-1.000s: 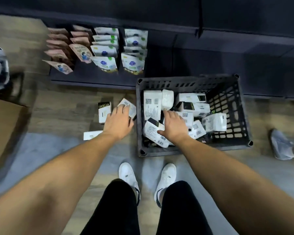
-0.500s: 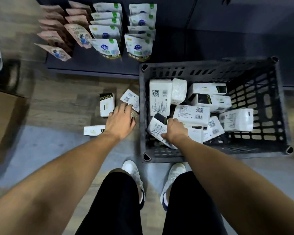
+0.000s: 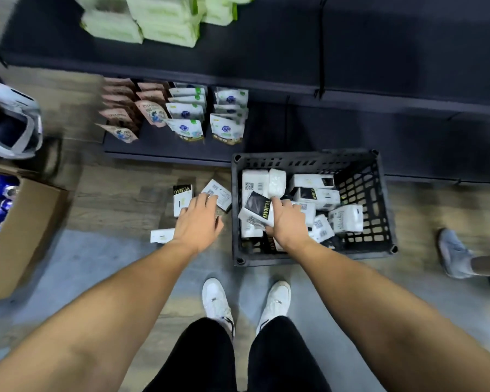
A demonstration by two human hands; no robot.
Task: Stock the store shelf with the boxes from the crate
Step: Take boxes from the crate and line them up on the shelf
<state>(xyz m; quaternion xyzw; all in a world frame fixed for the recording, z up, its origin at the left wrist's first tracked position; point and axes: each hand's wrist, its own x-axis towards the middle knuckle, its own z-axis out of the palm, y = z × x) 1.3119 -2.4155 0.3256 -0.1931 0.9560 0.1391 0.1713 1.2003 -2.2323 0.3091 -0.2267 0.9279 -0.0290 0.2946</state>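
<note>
A black plastic crate (image 3: 385, 210) stands on the floor in front of the dark store shelf (image 3: 167, 145). It holds several white boxes with black ends. My right hand (image 3: 287, 222) is inside the crate and grips one white-and-black box (image 3: 256, 212), lifted and tilted above the others. My left hand (image 3: 197, 222) reaches over the floor left of the crate with fingers spread. Its fingertips touch a white box (image 3: 219, 193) lying there. Two more boxes lie nearby, one (image 3: 182, 198) upright-facing and one (image 3: 161, 235) by my wrist.
Pouches (image 3: 184, 128) stand in rows on the low shelf; green packs (image 3: 164, 26) lie on the shelf above. An open cardboard carton (image 3: 17, 236) with blue items sits at the left. Another person's shoe (image 3: 454, 254) is at the right. My white shoes (image 3: 218, 301) stand below the crate.
My right hand has lifted a box up out of the pile in the crate. My left hand has stayed over the boxes on the floor. The camera has tilted up.
</note>
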